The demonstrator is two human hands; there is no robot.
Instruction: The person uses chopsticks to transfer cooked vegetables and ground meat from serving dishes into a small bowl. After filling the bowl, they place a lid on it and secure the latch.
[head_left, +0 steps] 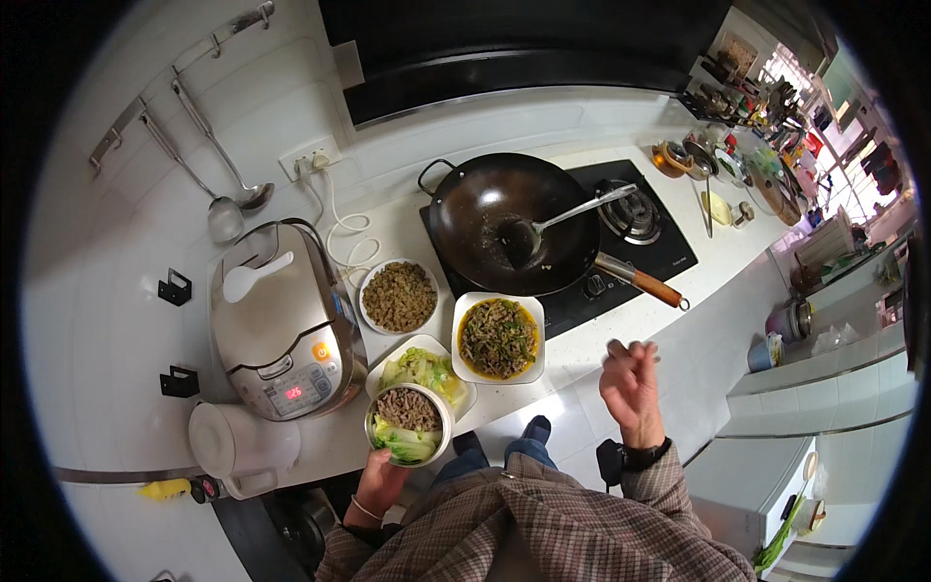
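My left hand (381,479) grips the lower side of a round white container (447,427). Cooked minced meat (407,409) and green leafy vegetable (405,443) fill it. It is held at the counter edge, over part of a white plate of cooked cabbage (424,371). My right hand (632,383) is raised over the floor, to the right of the counter, with nothing visible in it. Its fingers are loosely bent and slightly blurred. Beyond the container are a square white bowl of chopped meat and greens in sauce (498,338) and a white plate of browned mince (399,297).
A dark wok (485,209) with a metal ladle (585,206) inside rests on the black stove (669,228), its wooden handle pointing toward me. At left stand a rice cooker (272,320) with a white rice paddle (256,276) on its lid and a white jug (238,441).
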